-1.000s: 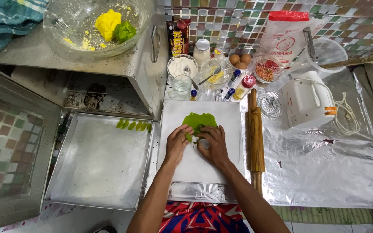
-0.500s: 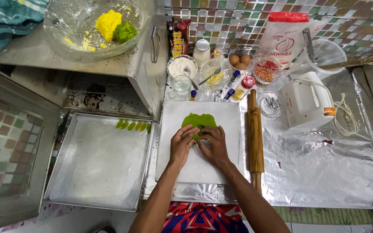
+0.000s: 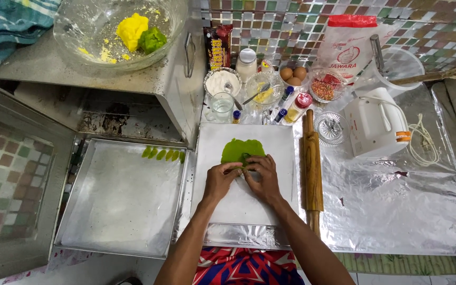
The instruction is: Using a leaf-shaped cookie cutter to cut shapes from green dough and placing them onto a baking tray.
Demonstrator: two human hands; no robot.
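A foil-covered counter [image 3: 397, 211] runs below a wall of small coloured tiles. On it lies a white board [image 3: 244, 200], and at the board's twelve o'clock sits a flat sheet of green dough [image 3: 241, 149]. The left hand [image 3: 221, 180] and right hand [image 3: 262, 177] meet at the dough's near edge, fingertips pinched narrowly on it. At three o'clock of the board lies a wooden rolling pin [image 3: 311, 169]. At nine o'clock a metal tray [image 3: 117, 211] holds a row of small green pieces [image 3: 163, 154] along its far edge. At eleven o'clock a glass bowl [image 3: 80, 31] holds a yellow lump [image 3: 132, 30] and a green lump [image 3: 152, 39]. At twelve o'clock stand a small bowl of white powder [image 3: 220, 82] and a bowl of eggs [image 3: 293, 73].
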